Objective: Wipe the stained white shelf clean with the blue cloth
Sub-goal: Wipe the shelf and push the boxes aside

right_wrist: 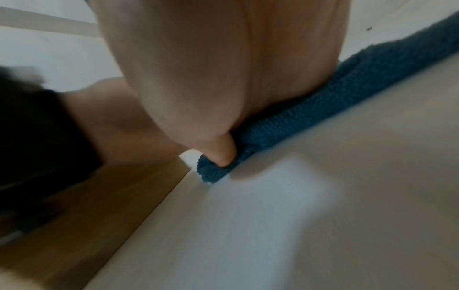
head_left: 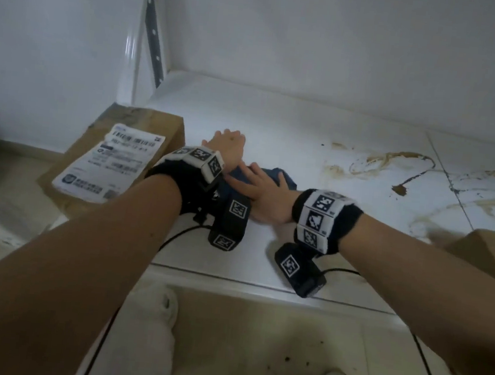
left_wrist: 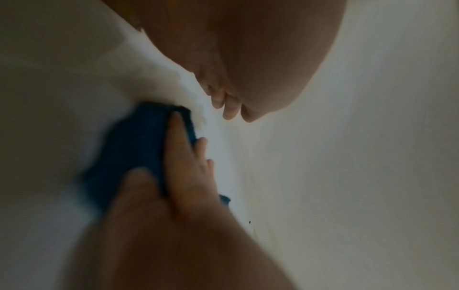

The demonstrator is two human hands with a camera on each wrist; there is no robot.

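Right hand (head_left: pixel 258 188), fingers spread flat, presses crumpled dark-blue terry cloth (head_left: pixel 275 176) onto white shelf (head_left: pixel 277 123) for scrubbing pressure. Left hand (head_left: pixel 226 145) flat beside cloth, likely bracing. Brown ring stains (head_left: pixel 395 163) right of cloth, unwiped.

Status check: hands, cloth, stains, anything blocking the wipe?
Right hand flat on blue cloth; left hand resting on white shelf. Brown stains right of cloth, unwiped. Cardboard box at left, clear of stains.

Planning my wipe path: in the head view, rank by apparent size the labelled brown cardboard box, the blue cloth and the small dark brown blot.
1. Labelled brown cardboard box
2. Blue cloth, mostly covered by the right hand, so unsure
3. Small dark brown blot
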